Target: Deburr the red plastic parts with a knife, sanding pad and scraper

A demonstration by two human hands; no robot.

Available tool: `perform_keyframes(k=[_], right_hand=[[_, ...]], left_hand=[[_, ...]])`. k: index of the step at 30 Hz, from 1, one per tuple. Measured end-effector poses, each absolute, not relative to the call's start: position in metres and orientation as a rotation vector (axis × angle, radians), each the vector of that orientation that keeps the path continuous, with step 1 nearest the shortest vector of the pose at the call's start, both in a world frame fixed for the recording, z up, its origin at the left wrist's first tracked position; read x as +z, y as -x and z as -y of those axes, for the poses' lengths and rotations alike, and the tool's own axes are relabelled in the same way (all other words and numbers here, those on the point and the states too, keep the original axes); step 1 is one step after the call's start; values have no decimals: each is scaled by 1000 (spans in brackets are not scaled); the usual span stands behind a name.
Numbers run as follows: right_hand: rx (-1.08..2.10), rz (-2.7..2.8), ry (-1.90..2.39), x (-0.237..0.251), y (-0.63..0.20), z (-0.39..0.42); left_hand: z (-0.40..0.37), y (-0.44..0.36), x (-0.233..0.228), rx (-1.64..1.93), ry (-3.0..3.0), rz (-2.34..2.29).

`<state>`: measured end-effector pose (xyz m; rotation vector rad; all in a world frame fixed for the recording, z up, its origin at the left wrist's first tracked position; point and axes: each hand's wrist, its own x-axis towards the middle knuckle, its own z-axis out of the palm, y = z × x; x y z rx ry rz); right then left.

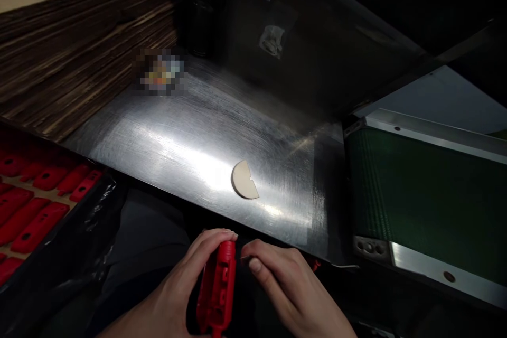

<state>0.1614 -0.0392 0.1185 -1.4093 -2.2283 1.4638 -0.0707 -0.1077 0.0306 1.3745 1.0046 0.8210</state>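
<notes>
Low in the head view, my left hand is wrapped around a red plastic casing. The casing is held upright, and ribs and small recesses show along its side. Just right of it, my right hand is closed in a pinch between thumb and bent index finger. A thin sliver of something shows at those fingertips, too small to name. The right hand appears apart from the casing. Beyond both hands, a beige half-round piece with a small notch in its straight edge lies flat on the metal table.
Stacked cardboard sheets stand at the upper left. Several red plastic parts lie in rows at the left, beside black plastic film. A green conveyor belt runs at the right. A clear bag is on the metal panel behind.
</notes>
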Motion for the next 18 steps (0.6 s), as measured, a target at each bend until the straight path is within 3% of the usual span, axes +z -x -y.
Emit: perform_keyframes(k=[18], right_hand=[[1386, 2286, 1401, 114, -149, 38]], left_hand=[[105, 71, 33, 877, -1408, -963]])
